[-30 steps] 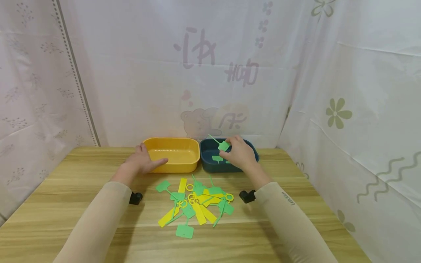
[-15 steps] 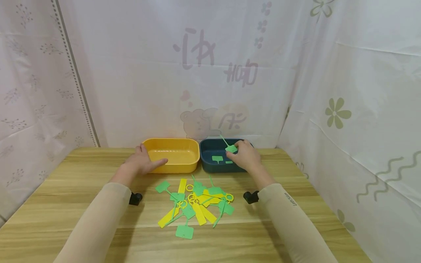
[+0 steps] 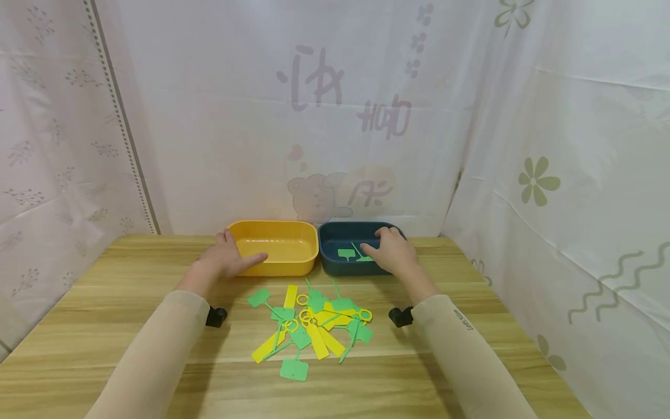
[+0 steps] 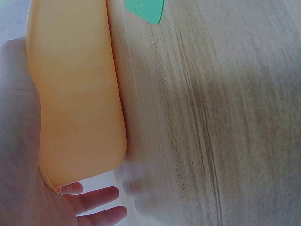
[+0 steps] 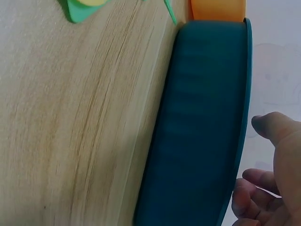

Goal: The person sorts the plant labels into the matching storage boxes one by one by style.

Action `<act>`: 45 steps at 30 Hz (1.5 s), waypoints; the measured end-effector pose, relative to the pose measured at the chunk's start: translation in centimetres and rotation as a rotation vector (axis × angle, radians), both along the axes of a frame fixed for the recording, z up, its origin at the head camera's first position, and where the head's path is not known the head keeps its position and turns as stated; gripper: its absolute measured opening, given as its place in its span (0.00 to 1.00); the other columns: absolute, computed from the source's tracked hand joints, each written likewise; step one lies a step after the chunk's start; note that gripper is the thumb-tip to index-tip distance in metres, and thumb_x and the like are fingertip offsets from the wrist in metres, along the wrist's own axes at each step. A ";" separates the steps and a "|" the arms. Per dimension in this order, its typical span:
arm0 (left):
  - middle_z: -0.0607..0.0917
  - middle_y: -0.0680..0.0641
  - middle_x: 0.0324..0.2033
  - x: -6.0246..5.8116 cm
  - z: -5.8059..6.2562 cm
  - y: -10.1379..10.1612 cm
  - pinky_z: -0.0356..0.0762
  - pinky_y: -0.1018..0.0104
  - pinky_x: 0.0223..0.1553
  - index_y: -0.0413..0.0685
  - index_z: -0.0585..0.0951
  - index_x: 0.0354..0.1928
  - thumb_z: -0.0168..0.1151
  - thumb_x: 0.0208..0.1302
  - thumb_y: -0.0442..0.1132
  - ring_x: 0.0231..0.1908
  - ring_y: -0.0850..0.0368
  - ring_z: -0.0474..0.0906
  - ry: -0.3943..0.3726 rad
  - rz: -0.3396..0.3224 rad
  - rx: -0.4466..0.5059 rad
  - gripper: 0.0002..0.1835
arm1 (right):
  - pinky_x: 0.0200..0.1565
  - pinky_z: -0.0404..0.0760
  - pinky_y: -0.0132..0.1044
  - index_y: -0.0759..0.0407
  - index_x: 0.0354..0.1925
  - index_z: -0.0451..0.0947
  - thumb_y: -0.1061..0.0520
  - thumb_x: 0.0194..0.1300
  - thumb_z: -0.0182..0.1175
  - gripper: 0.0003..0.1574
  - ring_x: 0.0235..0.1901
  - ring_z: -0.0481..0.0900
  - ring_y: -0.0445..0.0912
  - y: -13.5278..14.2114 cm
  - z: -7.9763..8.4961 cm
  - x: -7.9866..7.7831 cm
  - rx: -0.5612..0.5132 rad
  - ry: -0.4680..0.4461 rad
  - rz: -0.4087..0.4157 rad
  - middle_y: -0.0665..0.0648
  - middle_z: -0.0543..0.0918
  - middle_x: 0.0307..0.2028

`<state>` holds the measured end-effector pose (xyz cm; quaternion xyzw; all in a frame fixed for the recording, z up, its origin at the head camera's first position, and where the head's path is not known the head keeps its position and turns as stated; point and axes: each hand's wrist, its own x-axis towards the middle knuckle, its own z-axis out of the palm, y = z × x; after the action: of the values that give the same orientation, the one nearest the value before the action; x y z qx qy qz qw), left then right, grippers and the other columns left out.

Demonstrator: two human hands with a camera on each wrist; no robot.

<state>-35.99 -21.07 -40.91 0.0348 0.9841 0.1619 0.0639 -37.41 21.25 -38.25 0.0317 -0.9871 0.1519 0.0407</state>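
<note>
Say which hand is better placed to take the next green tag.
Probably the right hand: seemingly empty, over the dark blue bin with green tags; the left hand rests against the yellow bin.

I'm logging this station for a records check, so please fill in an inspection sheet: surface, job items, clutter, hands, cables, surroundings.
Surface: wood-grain table.
Job items: yellow bin and dark blue bin side by side; green tags and yellow tags overlap in front; more green tags lie inside the blue one.
Clutter: nothing seen beyond the tags.
Hands: left hand rests against the yellow bin's left end; right hand is over the dark blue bin, no tag visible in its grasp.
Cables: nothing seen.
Surroundings: pale printed fabric behind and beside the table.
</note>
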 end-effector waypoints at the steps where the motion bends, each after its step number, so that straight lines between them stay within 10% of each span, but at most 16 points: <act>1: 0.39 0.16 0.82 0.0 0.0 0.0 0.70 0.28 0.74 0.19 0.30 0.82 0.41 0.65 0.91 0.73 0.13 0.66 0.001 -0.001 0.000 0.80 | 0.62 0.83 0.63 0.59 0.77 0.72 0.30 0.79 0.60 0.45 0.65 0.82 0.62 -0.1 0.1 0.1 0.002 0.001 0.004 0.66 0.75 0.72; 22: 0.41 0.17 0.83 0.6 0.3 0.2 0.72 0.28 0.72 0.20 0.31 0.82 0.43 0.69 0.88 0.73 0.15 0.66 0.005 -0.003 0.000 0.77 | 0.55 0.87 0.52 0.55 0.72 0.78 0.32 0.78 0.64 0.38 0.54 0.85 0.51 -4.8 0.5 3.0 -0.035 0.126 0.192 0.57 0.83 0.59; 45: 0.42 0.17 0.83 0.0 -0.2 -0.1 0.71 0.27 0.72 0.19 0.32 0.82 0.44 0.66 0.89 0.73 0.15 0.66 0.018 0.004 0.002 0.79 | 0.50 0.86 0.38 0.51 0.59 0.87 0.35 0.76 0.68 0.26 0.44 0.83 0.42 -14.4 -0.5 7.5 0.126 0.024 0.530 0.49 0.87 0.49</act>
<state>-36.02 -21.20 -41.11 0.0344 0.9846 0.1628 0.0545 -29.95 6.84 -38.70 0.2933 -0.9512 0.0952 0.0094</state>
